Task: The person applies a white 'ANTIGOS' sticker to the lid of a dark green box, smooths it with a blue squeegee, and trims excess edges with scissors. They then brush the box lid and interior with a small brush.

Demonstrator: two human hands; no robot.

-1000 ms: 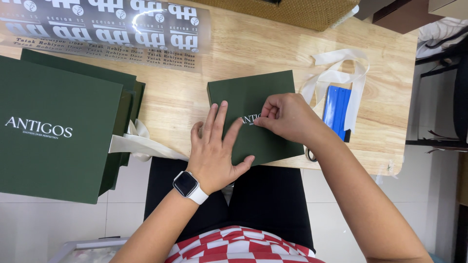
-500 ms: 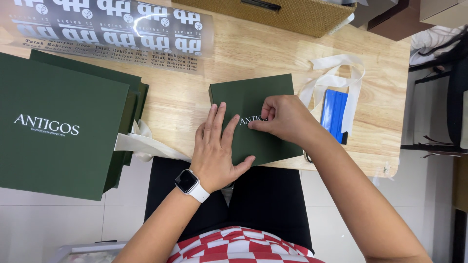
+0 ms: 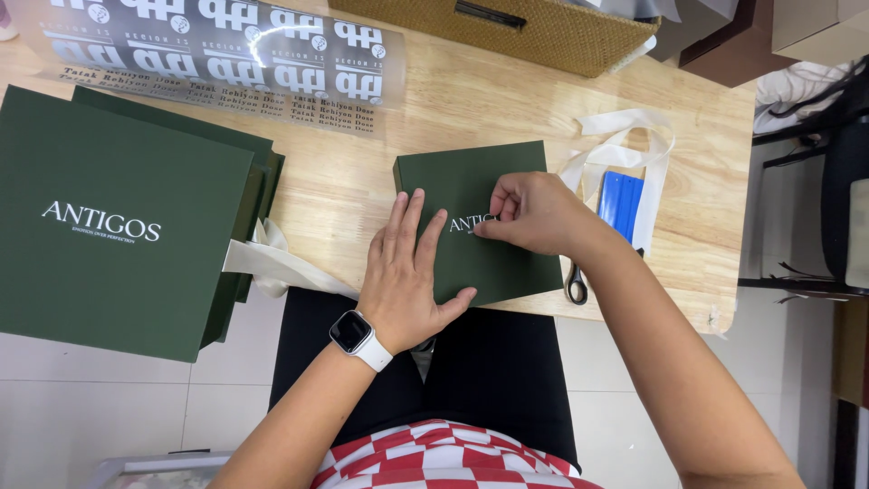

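Head view looks straight down on a wooden table (image 3: 543,100), where a small dark green box (image 3: 471,195) lies near the front edge. Her left hand (image 3: 409,276) rests flat on the box's lower left, 4 fingers spread and released, thumb hooked along the near edge, smartwatch (image 3: 351,333) on the wrist. Her right hand (image 3: 534,213) curls over the white lettering, fingertips pinched together on the lid; it may be gripping a thin film, but I cannot tell. Scissors (image 3: 576,285) and a blue scraper (image 3: 621,204) lie just beside that forearm. Larger green boxes (image 3: 118,226) sit well apart at the left.
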